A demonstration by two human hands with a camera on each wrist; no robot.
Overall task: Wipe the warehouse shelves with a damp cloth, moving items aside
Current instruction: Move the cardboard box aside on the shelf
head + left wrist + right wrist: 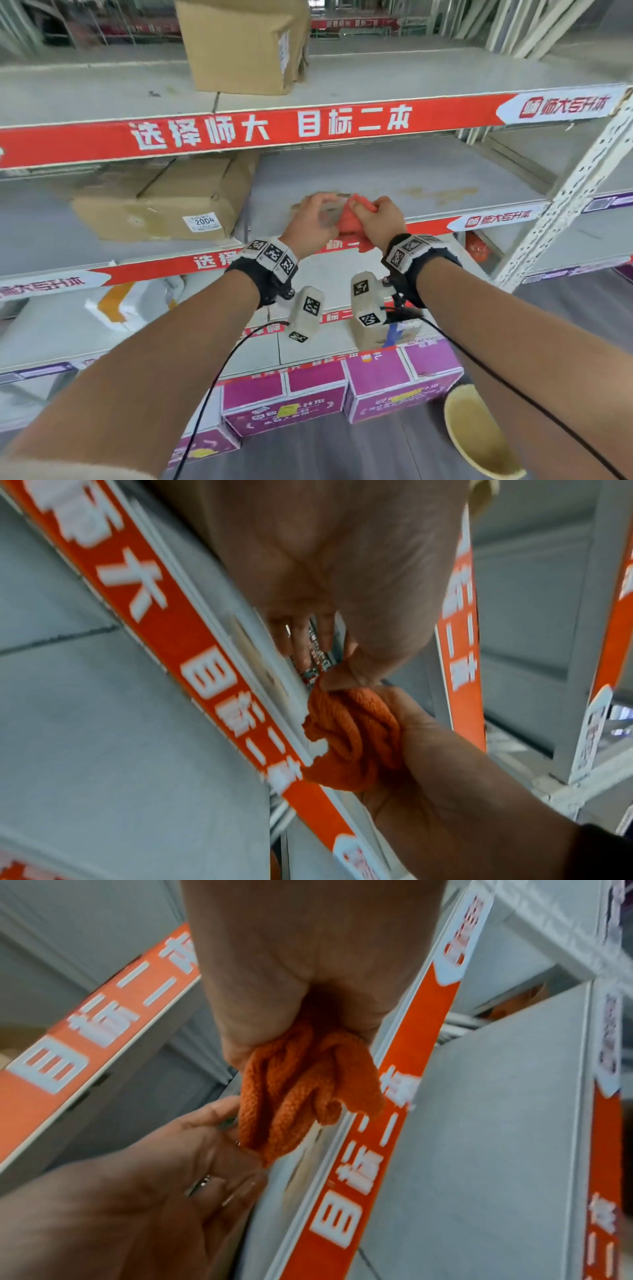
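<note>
My right hand (pixel 371 216) grips a bunched orange knitted cloth (pixel 349 224) at the front edge of the middle grey shelf (pixel 411 171). The cloth (pixel 301 1085) hangs out below the right hand's (pixel 291 974) curled fingers. My left hand (pixel 310 219) is right beside it, its thumb against the cloth (pixel 352 739). The left hand's fingers (pixel 291 639) pinch a small silvery printed wrapper (pixel 316 658), blurred in the head view. A brownish stain (pixel 438 193) marks the shelf to the right of the hands.
A flat cardboard box (pixel 164 205) labelled 2004 lies on the middle shelf, left of my hands. Another carton (pixel 246 44) stands on the upper shelf. Purple boxes (pixel 394 387) and a yellow basin (pixel 479 431) sit on the floor. A perforated white upright (pixel 565 192) stands at the right.
</note>
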